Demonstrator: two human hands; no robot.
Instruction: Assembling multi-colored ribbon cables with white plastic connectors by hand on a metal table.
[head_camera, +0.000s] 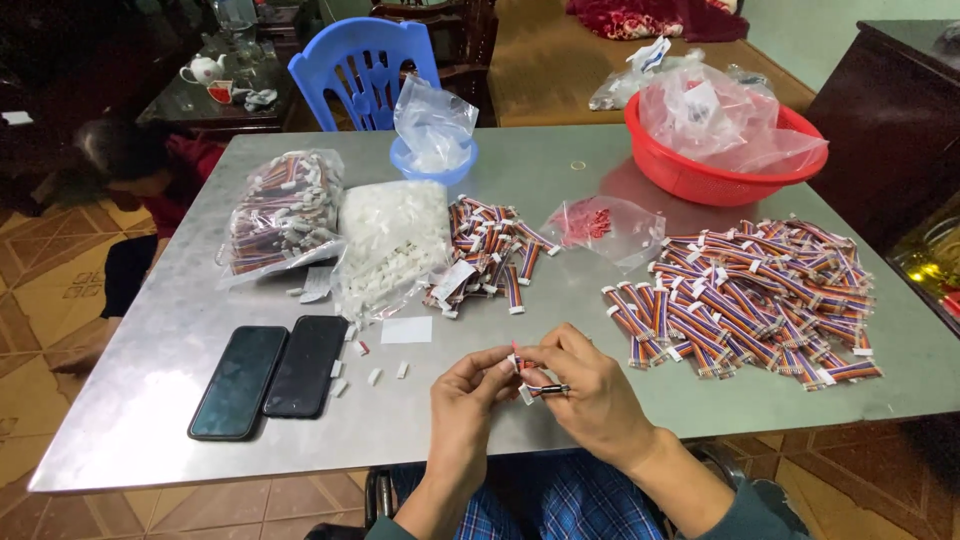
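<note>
Now both hands meet at 6 o'clock over the counter (150, 400). Left hand (465, 395) and right hand (590, 395) each pinch the small wire piece (528, 375). Best to hold it steady and push gently.

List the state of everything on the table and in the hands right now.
Left hand: pinching the cable end.
Right hand: gripping the short ribbon cable.
Two phones: flat, screens dark.
Bag of white connectors: lying flat, a few pieces spilled beside it.
Bag of cables: full, lying flat.
Loose cable pile: spread out on table.
Red basket: upright, holding plastic bags.
Blue bowl: upright, bag inside.
</note>
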